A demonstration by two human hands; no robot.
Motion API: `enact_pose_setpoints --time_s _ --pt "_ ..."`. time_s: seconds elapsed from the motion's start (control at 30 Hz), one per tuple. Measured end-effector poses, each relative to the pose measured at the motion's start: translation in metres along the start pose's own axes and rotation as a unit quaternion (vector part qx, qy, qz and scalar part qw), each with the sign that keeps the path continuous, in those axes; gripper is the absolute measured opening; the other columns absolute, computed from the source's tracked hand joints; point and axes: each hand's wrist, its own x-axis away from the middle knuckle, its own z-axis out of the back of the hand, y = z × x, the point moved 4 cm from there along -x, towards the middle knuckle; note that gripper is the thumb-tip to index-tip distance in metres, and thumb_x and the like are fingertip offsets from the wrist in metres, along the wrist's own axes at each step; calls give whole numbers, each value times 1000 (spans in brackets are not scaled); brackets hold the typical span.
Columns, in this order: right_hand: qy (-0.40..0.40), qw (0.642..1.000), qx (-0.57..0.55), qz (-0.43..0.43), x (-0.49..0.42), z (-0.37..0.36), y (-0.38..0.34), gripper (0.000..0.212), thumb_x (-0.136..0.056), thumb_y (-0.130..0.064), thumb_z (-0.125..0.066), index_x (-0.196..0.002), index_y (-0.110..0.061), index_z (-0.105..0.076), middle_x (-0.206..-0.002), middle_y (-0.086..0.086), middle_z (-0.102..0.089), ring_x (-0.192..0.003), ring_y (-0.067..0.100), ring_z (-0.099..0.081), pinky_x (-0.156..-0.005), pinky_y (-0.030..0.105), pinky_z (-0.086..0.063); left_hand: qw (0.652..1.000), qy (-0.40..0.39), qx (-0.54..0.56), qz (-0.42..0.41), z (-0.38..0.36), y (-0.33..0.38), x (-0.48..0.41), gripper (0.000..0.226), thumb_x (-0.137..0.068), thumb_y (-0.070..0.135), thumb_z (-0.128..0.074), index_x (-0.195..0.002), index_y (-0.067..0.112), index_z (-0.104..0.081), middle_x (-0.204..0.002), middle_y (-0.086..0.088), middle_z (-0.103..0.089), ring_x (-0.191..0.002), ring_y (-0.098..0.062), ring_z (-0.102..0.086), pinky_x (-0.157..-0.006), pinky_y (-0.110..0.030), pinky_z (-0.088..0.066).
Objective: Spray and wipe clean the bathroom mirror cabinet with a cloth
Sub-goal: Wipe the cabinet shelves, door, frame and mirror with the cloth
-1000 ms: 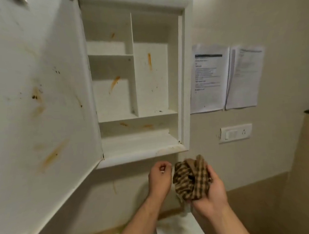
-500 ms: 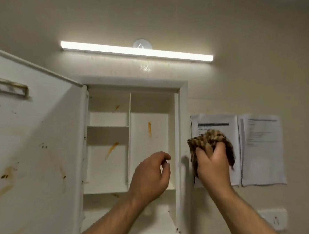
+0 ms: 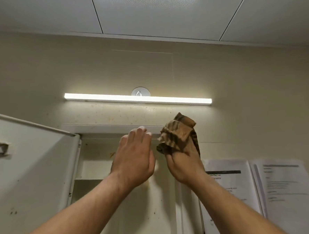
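Observation:
The white wall cabinet (image 3: pixel 103 128) stands open, its stained shelves showing behind my arms. Its door (image 3: pixel 29 160) swings out to the left, speckled with brown marks. My right hand (image 3: pixel 184 166) grips a bunched brown checked cloth (image 3: pixel 178 133) raised against the cabinet's upper right corner. My left hand (image 3: pixel 134 158) is lifted beside it with straight fingers, its fingertips at the cabinet's top frame, holding nothing. No spray bottle is in view.
A lit tube light (image 3: pixel 138 98) runs along the wall just above the cabinet. Two printed sheets (image 3: pixel 263 191) hang on the wall to the right. A panelled ceiling (image 3: pixel 162 13) is close overhead.
Both hands have risen from below the cabinet to its top edge, the cloth going up with the right hand. The left hand's fingers uncurled. The view tilted upward.

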Motion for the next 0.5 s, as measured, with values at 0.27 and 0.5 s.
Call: enact_pose_setpoints --time_s 0.27,0.5 --pt "-62 988 49 133 64 -10 20 65 -107 -50 -28 -165 -30 -6 -168 -17 8 -159 9 6 -130 35 0 998 -24 -47 -38 -13 1 14 55 -93 32 -56 -143 12 -48 -152 -12 -48 -141 -30 -45 -115 -47 -38" --pt "2 988 93 124 -31 -2 -33 42 -101 -48 -37 -135 -29 -52 -140 1 -52 -133 23 -46 -118 40 -32 1000 15 9 13 -11 3 6 58 -92 32 -47 -147 15 -41 -153 -6 -40 -147 -24 -33 -122 -47 -28"
